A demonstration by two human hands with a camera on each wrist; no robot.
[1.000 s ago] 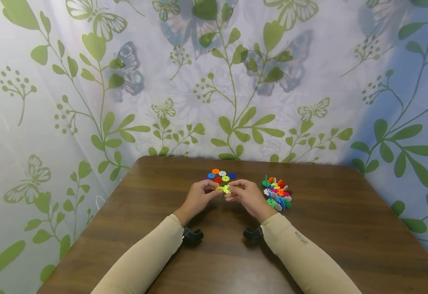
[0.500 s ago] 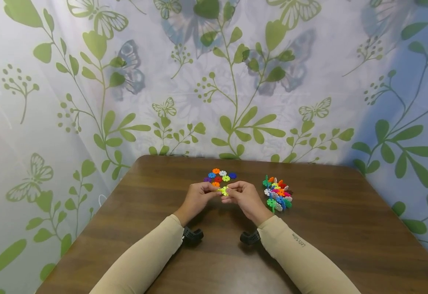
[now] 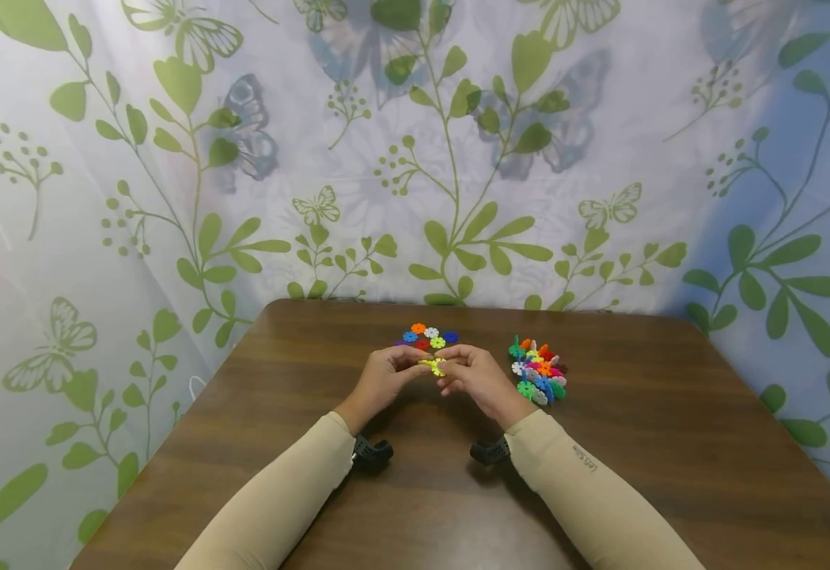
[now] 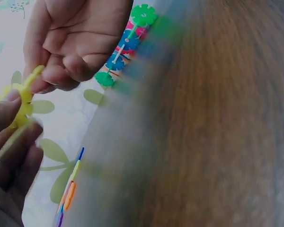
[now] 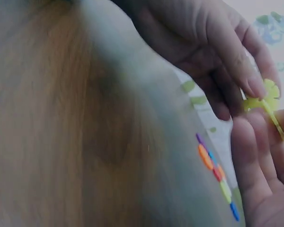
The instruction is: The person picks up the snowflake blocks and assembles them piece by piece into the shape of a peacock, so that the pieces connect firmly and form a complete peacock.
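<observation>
"Since so much of them is covered, how much of the two yellow flower-shaped pieces (image 3: 437,366) can you make out?"

"Part of each. In both wrist views one shows its notched face, while the other stands nearly edge-on, at an angle to it. They seem to touch, but fingers hide the meeting point, so whether they are slotted together I can't say."

"What else is hard to see?"

"The left hand (image 3: 384,381) hides some of the purple disc (image 3: 402,343) among the loose discs (image 3: 438,342). Pieces in the mixed cluster (image 3: 539,372) overlap too much to count. Much of the counter (image 3: 415,514) blurs in the wrist views, and the sleeves (image 3: 279,499) run off the bottom of the head view."

"And the pose?"

"Both forearms slant inward. The left hand pinches one yellow piece between thumb and fingers; the right hand (image 3: 483,382) pinches the other, its remaining fingers curled loosely. The pieces sit between the hands, nearer the person than the loose discs, with the cluster beyond the right hand, on its outer side."
</observation>
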